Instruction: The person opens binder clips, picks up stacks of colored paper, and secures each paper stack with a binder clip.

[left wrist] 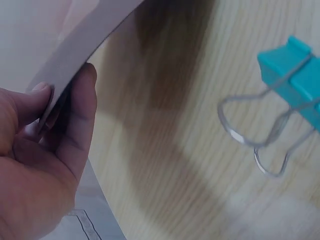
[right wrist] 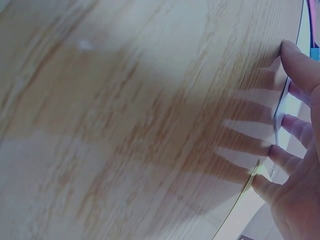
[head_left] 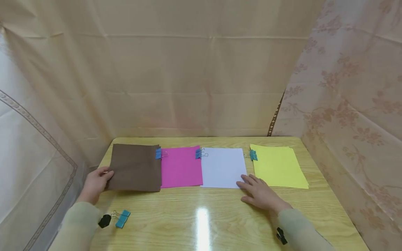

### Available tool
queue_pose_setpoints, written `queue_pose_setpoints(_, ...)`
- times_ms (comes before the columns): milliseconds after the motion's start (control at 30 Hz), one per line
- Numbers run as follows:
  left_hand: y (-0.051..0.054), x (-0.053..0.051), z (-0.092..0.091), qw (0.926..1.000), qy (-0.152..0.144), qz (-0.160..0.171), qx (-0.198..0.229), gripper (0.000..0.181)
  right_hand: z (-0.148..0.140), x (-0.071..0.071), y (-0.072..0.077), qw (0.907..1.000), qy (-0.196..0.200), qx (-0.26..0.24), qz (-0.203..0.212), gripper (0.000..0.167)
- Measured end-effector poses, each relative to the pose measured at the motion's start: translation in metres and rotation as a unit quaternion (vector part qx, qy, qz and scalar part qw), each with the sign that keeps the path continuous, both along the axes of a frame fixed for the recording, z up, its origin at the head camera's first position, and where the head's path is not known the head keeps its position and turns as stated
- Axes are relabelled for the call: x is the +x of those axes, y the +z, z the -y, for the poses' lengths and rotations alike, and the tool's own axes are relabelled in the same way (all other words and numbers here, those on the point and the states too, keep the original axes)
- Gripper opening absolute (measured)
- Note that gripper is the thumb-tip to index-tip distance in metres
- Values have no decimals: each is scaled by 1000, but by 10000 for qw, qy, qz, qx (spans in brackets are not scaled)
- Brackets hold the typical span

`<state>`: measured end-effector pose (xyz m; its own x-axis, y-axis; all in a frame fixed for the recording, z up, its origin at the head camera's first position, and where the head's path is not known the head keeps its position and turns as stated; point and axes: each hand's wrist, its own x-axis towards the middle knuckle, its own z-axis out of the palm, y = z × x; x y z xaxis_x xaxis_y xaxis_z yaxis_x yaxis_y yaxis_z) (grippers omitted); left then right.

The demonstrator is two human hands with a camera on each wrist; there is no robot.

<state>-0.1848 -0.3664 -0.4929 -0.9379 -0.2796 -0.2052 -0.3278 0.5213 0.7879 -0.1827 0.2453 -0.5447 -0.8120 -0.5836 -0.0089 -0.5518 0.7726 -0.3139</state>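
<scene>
My left hand [head_left: 95,183] pinches the left edge of a brown paper stack [head_left: 135,167] between thumb and fingers. In the left wrist view the paper edge [left wrist: 85,45] curves up off the table. My right hand [head_left: 262,193] has its fingers spread, fingertips at the lower right corner of a white paper stack [head_left: 221,167]. A pink paper stack [head_left: 182,167] lies between brown and white. Blue binder clips grip the right edge of the brown stack [head_left: 158,153] and of the pink stack [head_left: 198,153]. No grip by the right hand shows.
A yellow paper stack [head_left: 279,167] lies at the right, with a teal binder clip [head_left: 253,155] on its left edge. Another teal binder clip [head_left: 123,219] lies loose near my left wrist. Curtains [head_left: 204,69] enclose the wooden table [head_left: 169,216] behind and on both sides.
</scene>
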Motion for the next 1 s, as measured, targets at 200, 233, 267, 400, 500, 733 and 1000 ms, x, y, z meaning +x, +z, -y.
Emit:
queue_pose_setpoints(200, -5, 0, 9, 9998, 86, 76, -187, 53, 0, 0, -2, 9999, 39, -123, 4, 59)
queue_pose_setpoints(233, -5, 0, 10, 9997, 100, 83, -219, 53, 0, 0, -2, 9999, 57, -115, -26, 59)
queue_pose_setpoints(267, -6, 0, 11, 9996, 125, 73, -247, 53, 1, 0, -1, 9999, 56, -126, -13, 59)
queue_pose_setpoints(400, -8, 2, 13, 9986, 206, -12, -477, 51, 1, 0, -1, 9999, 44, -125, 33, 59)
queue_pose_setpoints(500, -7, 2, 14, 9969, 312, -93, -718, 48, 1, 0, 0, 9999, 17, -118, 88, 59)
queue_pose_setpoints(733, -1, -1, 13, 9935, 502, -170, -1009, 44, 1, 2, 1, 9998, -1, -117, 133, 59)
queue_pose_setpoints(1000, 1, -5, 10, 9978, 625, -134, 185, 52, 1, 2, 1, 9999, 43, -163, 38, 57)
